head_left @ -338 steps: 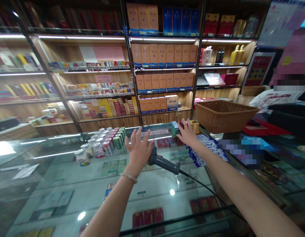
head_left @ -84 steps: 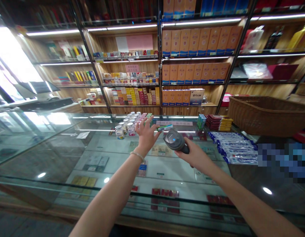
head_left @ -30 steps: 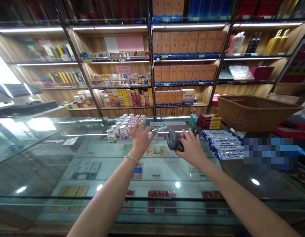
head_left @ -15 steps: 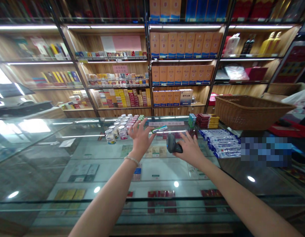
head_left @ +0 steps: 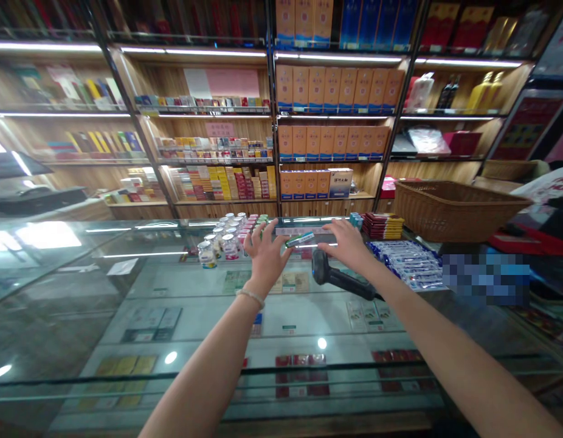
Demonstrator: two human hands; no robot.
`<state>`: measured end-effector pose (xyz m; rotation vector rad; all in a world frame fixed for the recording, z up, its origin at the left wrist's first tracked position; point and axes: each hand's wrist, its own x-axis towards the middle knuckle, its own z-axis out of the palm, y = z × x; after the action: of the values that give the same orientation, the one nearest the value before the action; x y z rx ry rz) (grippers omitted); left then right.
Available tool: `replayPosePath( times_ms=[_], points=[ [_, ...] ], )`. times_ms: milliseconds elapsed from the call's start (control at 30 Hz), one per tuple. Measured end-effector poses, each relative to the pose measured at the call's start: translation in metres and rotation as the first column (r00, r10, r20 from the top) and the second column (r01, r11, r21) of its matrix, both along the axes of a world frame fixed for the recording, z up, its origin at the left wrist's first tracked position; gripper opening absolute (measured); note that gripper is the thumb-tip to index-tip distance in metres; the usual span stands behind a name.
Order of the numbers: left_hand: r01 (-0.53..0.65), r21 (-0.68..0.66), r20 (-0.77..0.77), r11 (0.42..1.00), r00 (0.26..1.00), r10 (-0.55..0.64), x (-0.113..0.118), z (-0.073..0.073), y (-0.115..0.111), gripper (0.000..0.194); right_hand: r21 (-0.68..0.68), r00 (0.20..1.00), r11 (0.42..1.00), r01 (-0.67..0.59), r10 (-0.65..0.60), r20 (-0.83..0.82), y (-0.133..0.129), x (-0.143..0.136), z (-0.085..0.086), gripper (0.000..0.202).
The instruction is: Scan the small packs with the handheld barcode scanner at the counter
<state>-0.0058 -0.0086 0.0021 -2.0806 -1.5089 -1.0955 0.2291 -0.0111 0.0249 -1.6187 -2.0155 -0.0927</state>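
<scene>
My left hand (head_left: 267, 252) holds a slim green-and-white stick pack (head_left: 300, 239) by its left end, between thumb and fingers, above the glass counter (head_left: 208, 316). To the right, my right hand (head_left: 348, 243) is open, thumb and fingers apart and pointing toward the pack without touching it. Below my right hand, a black handheld barcode scanner (head_left: 343, 280) lies on the glass, its head to the left and its handle partly under my wrist. Several small white-capped jars (head_left: 207, 254) stand in rows left of my left hand.
Right of my right hand lie blue-and-white packets (head_left: 407, 261), with red and yellow packs (head_left: 382, 225) behind them. A wicker basket (head_left: 450, 210) stands at the right. Teal tubes (head_left: 355, 219) stand at the counter's far edge. Boxed goods (head_left: 331, 143) fill the wall shelves.
My right hand has come off the scanner's handle and moved up beside the stick pack. The scanner now rests on the counter. My left hand has shifted slightly right with the pack.
</scene>
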Motion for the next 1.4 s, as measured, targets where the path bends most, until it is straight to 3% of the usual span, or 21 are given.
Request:
replayPosePath(
  times_ms=[267, 633, 867, 1133, 1400],
  points=[
    [0.013, 0.016, -0.011, 1.0, 1.0, -0.013, -0.001, -0.003, -0.001, 0.019, 0.037, 0.997, 0.998, -0.055, 0.057, -0.045, 0.024, -0.017, -0.008, 0.029],
    [0.008, -0.016, -0.008, 1.0, 1.0, -0.008, 0.002, -0.001, -0.002, 0.02, 0.121, 0.989, 0.991, -0.053, 0.069, -0.129, 0.016, -0.01, -0.017, 0.024],
    [0.034, -0.007, 0.009, 0.999, 0.999, -0.034, 0.004, -0.002, -0.002, 0.022, 0.088, 0.96, 0.996, -0.022, 0.046, -0.275, 0.016, -0.013, -0.023, 0.024],
    [0.049, -0.021, 0.006, 0.999, 0.999, -0.049, 0.006, -0.003, -0.002, 0.02, 0.047, 0.944, 0.999, -0.014, 0.029, -0.329, 0.016, -0.015, -0.024, 0.023],
    [0.086, -0.067, -0.055, 0.994, 0.994, -0.09, 0.007, -0.002, -0.006, 0.014, 0.172, 0.938, 0.984, -0.04, 0.096, -0.332, 0.006, -0.021, -0.016, 0.027]
  ],
)
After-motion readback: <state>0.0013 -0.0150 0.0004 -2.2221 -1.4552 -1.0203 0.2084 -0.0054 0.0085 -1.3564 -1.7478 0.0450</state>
